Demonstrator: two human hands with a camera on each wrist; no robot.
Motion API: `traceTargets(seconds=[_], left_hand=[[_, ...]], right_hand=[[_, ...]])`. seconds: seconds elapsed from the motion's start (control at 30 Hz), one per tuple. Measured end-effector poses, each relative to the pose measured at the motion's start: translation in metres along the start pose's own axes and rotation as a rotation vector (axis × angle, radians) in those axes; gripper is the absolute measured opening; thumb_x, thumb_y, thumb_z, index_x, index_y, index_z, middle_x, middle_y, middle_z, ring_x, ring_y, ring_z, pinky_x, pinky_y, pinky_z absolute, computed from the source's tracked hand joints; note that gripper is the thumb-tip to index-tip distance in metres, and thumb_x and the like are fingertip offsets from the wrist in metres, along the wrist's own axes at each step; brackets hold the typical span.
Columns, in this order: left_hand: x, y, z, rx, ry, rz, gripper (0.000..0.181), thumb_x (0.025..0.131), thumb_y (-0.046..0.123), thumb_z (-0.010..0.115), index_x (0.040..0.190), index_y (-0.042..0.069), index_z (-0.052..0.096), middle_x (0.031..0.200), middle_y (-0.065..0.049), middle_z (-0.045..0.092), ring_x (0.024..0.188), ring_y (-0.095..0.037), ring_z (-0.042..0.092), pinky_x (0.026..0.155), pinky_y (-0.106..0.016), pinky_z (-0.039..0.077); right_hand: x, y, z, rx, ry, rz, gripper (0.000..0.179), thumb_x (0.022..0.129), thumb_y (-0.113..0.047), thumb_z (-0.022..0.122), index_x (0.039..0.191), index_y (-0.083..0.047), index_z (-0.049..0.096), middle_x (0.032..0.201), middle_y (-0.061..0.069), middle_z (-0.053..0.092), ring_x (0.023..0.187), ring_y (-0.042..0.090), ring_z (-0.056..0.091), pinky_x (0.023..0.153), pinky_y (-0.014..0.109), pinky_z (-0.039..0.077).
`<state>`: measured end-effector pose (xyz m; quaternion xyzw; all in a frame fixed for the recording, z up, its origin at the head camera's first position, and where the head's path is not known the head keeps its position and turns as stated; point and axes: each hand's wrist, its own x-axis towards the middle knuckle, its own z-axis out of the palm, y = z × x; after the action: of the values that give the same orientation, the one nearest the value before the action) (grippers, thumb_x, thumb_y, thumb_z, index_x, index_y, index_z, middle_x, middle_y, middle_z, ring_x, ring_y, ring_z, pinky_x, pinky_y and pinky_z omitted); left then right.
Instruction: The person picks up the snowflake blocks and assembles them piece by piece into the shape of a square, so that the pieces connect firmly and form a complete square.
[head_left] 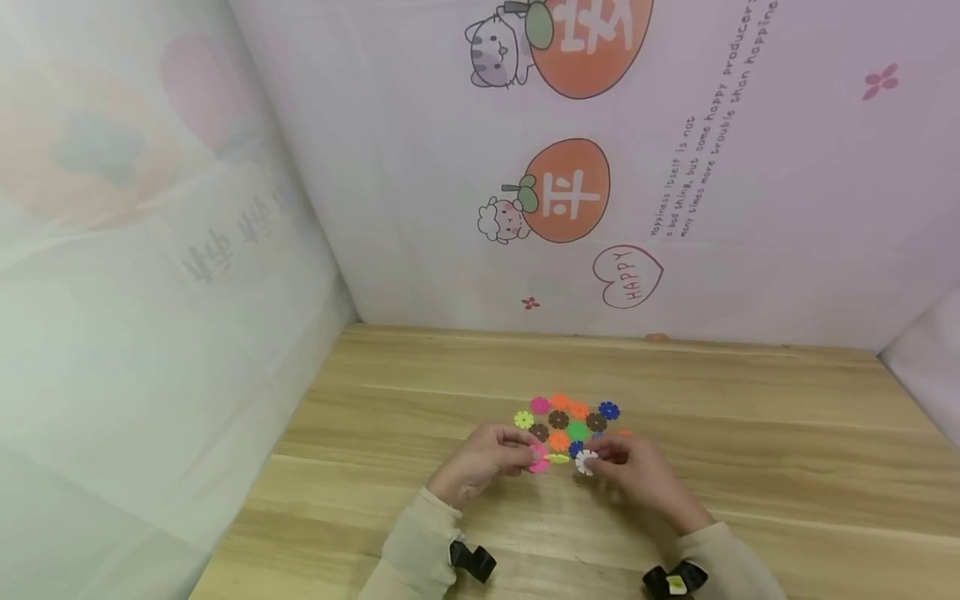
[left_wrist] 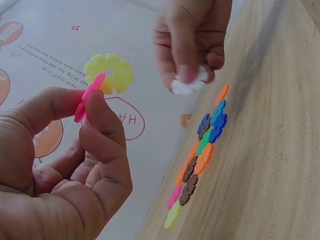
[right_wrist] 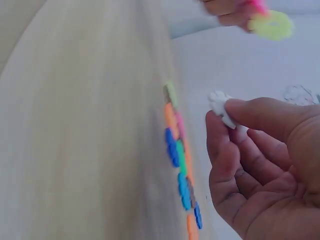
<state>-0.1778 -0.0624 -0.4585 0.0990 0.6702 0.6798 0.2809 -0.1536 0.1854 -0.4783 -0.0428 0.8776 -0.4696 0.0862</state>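
My left hand (head_left: 483, 461) pinches a pink notched plastic snowflake disc (left_wrist: 90, 97) between thumb and forefinger. A yellow snowflake disc (left_wrist: 111, 71) is joined to the pink one, sticking out at an angle toward the right hand. Between the thumb and fingers of my right hand (head_left: 643, 475) is a white snowflake disc (right_wrist: 219, 105), held apart from the yellow one. Both hands are raised above the wooden table, just in front of a cluster of loose discs. The right fingers partly hide some of those discs in the head view.
Loose discs lie flat on the wooden table (head_left: 420, 383): a green disc (head_left: 577, 430), a dark blue disc (head_left: 609, 410), a yellow-green disc (head_left: 523, 419), and several brown, orange and pink ones. Printed cloth (head_left: 420, 208) hangs along the back and left edges.
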Motion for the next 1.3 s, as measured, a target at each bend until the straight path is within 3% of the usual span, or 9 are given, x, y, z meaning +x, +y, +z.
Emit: traceTargets(seconds=[0.1,0.2,0.33,0.6,0.8,1.03,1.3], left_hand=[[-0.001,-0.001,-0.002,0.029,0.003,-0.003,0.021,0.084,0.008,0.066,0.103,0.000,0.065,0.093,-0.006,0.068,0.081,-0.013,0.065,0.080,-0.038,0.053],[-0.001,-0.001,-0.003,0.048,-0.001,-0.009,0.020,0.085,0.010,0.066,0.103,0.001,0.066,0.093,-0.006,0.069,0.081,-0.013,0.065,0.080,-0.037,0.053],[-0.001,0.000,-0.001,0.044,0.008,-0.016,0.020,0.084,0.010,0.066,0.103,0.002,0.066,0.093,-0.006,0.068,0.082,-0.014,0.065,0.081,-0.038,0.053],[-0.002,0.000,0.000,0.052,0.001,-0.001,0.019,0.084,0.010,0.066,0.101,0.001,0.067,0.091,-0.005,0.068,0.081,-0.014,0.065,0.080,-0.038,0.053],[-0.002,-0.001,-0.001,0.058,-0.004,0.003,0.019,0.083,0.012,0.068,0.100,0.002,0.068,0.089,-0.005,0.069,0.079,-0.014,0.066,0.077,-0.037,0.053],[-0.002,-0.002,0.000,0.074,-0.024,0.002,0.021,0.082,0.014,0.069,0.100,0.004,0.068,0.092,-0.005,0.069,0.081,-0.015,0.065,0.081,-0.040,0.052],[0.000,-0.001,0.006,0.067,0.004,0.001,0.019,0.081,0.011,0.069,0.098,0.003,0.068,0.091,-0.006,0.069,0.080,-0.015,0.066,0.078,-0.038,0.054]], right_hand=[[-0.003,-0.005,-0.003,0.153,-0.008,0.068,0.033,0.079,-0.031,0.073,0.103,-0.010,0.067,0.094,0.004,0.066,0.084,0.015,0.061,0.073,0.028,0.052],[-0.007,-0.009,-0.008,0.274,-0.053,0.076,0.041,0.081,-0.031,0.071,0.110,-0.003,0.064,0.102,0.008,0.065,0.088,0.017,0.062,0.077,0.032,0.053],[-0.013,-0.016,-0.012,0.377,-0.096,0.081,0.045,0.083,-0.028,0.070,0.115,0.003,0.060,0.100,0.007,0.066,0.087,0.017,0.063,0.078,0.036,0.054],[-0.016,-0.026,-0.010,0.404,-0.106,0.085,0.043,0.081,-0.025,0.072,0.110,0.005,0.061,0.091,0.004,0.068,0.084,0.021,0.065,0.071,0.034,0.054],[-0.017,-0.030,-0.008,0.440,-0.115,0.118,0.039,0.081,-0.025,0.072,0.107,0.003,0.062,0.087,0.002,0.068,0.075,0.016,0.061,0.063,0.028,0.051],[-0.017,-0.032,-0.004,0.471,-0.111,0.141,0.036,0.082,-0.023,0.071,0.106,0.003,0.062,0.088,0.002,0.067,0.074,0.015,0.058,0.065,0.028,0.050],[-0.017,-0.032,-0.005,0.551,-0.130,0.146,0.032,0.085,-0.019,0.068,0.107,0.004,0.060,0.092,0.001,0.064,0.078,0.014,0.058,0.069,0.028,0.051]])
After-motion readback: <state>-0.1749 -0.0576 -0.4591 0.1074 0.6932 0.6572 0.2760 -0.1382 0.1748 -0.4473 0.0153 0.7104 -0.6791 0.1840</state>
